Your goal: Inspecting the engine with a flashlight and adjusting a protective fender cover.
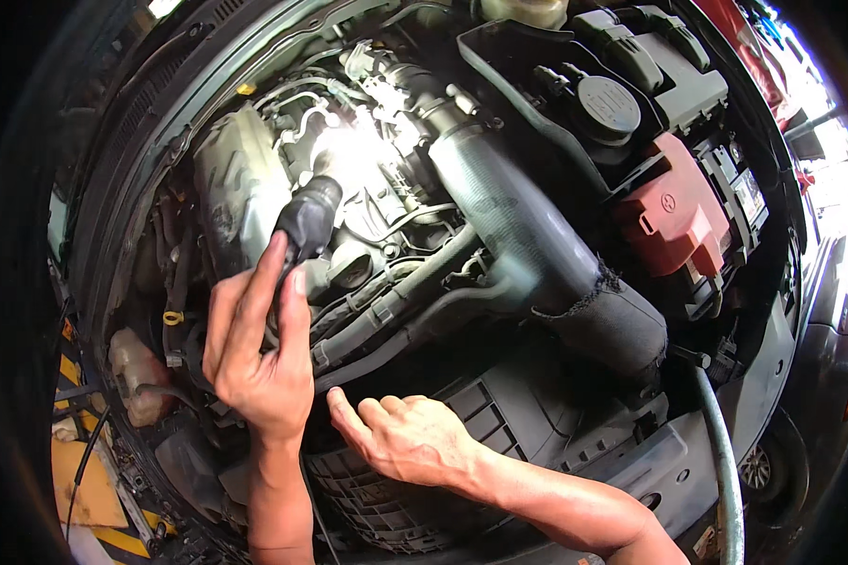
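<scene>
Under the raised hood, my left hand [262, 363] is closed round a black flashlight [309, 218], its fingers stretched along the body. The light's far end is lost in bright glare over the metal and hoses of the engine [382, 202]. Just right of it, my right hand [407, 438] has its fingers curled, with one fingertip pointing toward a black hose [400, 344]. The inside of that hand is hidden, so I cannot tell whether it holds anything. Below it lies a black ribbed plastic panel [377, 490].
A thick black intake hose [513, 202] with a frayed fabric sleeve [617, 330] runs to the right. Beyond it are a red plastic cover [674, 212] and a round-capped black reservoir [608, 108]. A grey prop rod [716, 452] rises at the right. A translucent bottle [139, 377] sits at the left.
</scene>
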Demonstrator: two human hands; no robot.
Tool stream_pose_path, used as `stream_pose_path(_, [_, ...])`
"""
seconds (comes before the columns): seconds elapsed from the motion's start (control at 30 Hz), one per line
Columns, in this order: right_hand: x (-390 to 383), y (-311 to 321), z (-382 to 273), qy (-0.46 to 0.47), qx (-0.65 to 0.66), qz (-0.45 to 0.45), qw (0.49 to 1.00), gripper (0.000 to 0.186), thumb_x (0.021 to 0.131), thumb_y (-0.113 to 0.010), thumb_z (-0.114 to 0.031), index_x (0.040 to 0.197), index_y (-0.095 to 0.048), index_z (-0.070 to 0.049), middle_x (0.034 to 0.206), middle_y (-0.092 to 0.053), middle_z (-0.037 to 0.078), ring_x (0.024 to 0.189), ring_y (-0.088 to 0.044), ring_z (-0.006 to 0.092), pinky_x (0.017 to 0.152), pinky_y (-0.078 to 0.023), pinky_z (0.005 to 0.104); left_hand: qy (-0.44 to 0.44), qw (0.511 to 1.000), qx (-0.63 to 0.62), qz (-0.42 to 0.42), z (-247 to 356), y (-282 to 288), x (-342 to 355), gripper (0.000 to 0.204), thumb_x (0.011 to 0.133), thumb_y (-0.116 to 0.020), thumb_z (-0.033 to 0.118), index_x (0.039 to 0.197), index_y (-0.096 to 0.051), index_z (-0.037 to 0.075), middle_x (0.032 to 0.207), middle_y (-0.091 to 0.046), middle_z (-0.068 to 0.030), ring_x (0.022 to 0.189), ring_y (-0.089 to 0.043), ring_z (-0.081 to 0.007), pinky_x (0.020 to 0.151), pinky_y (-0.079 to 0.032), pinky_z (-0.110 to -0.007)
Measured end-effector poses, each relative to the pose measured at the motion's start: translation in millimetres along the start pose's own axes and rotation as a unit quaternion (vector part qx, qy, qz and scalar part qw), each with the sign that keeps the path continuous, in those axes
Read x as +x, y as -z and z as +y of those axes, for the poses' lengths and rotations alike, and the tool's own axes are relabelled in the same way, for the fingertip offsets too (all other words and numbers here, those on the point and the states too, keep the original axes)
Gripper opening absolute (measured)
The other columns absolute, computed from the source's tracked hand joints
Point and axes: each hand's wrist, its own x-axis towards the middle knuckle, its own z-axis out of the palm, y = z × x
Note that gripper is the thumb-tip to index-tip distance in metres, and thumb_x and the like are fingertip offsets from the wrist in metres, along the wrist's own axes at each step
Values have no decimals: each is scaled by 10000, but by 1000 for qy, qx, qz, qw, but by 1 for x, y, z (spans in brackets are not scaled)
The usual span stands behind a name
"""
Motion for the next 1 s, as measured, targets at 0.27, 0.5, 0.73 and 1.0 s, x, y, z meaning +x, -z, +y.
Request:
stream_pose_path(0.27, [0, 7, 4, -11, 7, 21, 1000, 469, 815, -604, -175, 1241, -579, 20, 644, -484, 27, 533, -547, 160, 471, -465, 300, 8, 1000, 22, 2, 15, -9, -19, 360, 821, -719, -90, 1173, -709, -15, 901, -671, -107, 754, -625, -225, 655, -509, -338])
stream_pose_path(0.5, [-2, 5, 6, -9, -7, 30, 999, 453, 815, -592, -184, 1187, -589, 75, 643, -483, 26, 518, -536, 143, 450, -435, 282, 61, 998, 2, 7, 17, -21, -29, 332, 856, -713, -46, 1185, -692, -8, 979, -701, -106, 713, -588, -175, 597, -464, -300])
stream_pose_path(0.73, [-1, 4, 6, -6, 4, 31, 999, 429, 817, -598, -170, 1176, -588, 64, 654, -490, 35, 531, -549, 160, 464, -467, 299, 193, 975, -110, -29, 14, -25, -33, 304, 948, -638, -3, 1250, -630, -35, 1218, -669, -108, 953, -661, -168, 760, -528, -278])
stream_pose_path(1.0, [6, 5, 4, 2, -18, 40, 999, 376, 911, -682, -235, 1192, -627, 10, 621, -469, 7, 491, -530, 134, 438, -448, 285, 79, 997, 13, 22, -42, -26, 29, 232, 935, -659, 49, 1163, -697, 38, 957, -685, -107, 805, -636, -244, 735, -498, -340])
